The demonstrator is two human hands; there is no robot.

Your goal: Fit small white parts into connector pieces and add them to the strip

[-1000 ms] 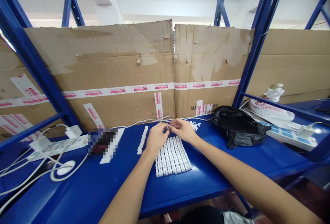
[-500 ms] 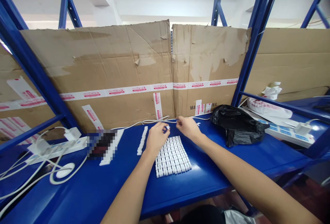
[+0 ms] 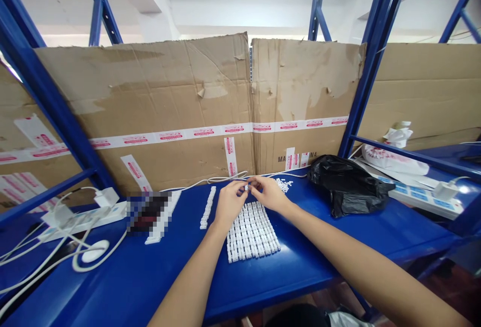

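My left hand (image 3: 231,202) and my right hand (image 3: 267,193) meet at the middle of the blue shelf top (image 3: 300,262). Between their fingertips is a tiny white plastic piece (image 3: 246,187), gripped by both hands. Below them lies a tight block of white plastic connectors (image 3: 253,232) in rows. A single narrow strip of white connectors (image 3: 207,207) lies left of my left hand. Just past my right fingers is a small loose heap of white pieces (image 3: 283,184).
A black plastic bag (image 3: 347,186) lies to the right. White power strips (image 3: 84,220) and cables (image 3: 90,252) lie at left, with another power strip (image 3: 424,201) at right. A pixelated object (image 3: 148,213) sits left. Cardboard sheets (image 3: 188,101) stand behind, between blue shelf uprights (image 3: 376,61).
My right hand has moved back left from the small heap and rejoined my left hand, and their fingertips now meet on the tiny piece. The connector block and strip stay in place.
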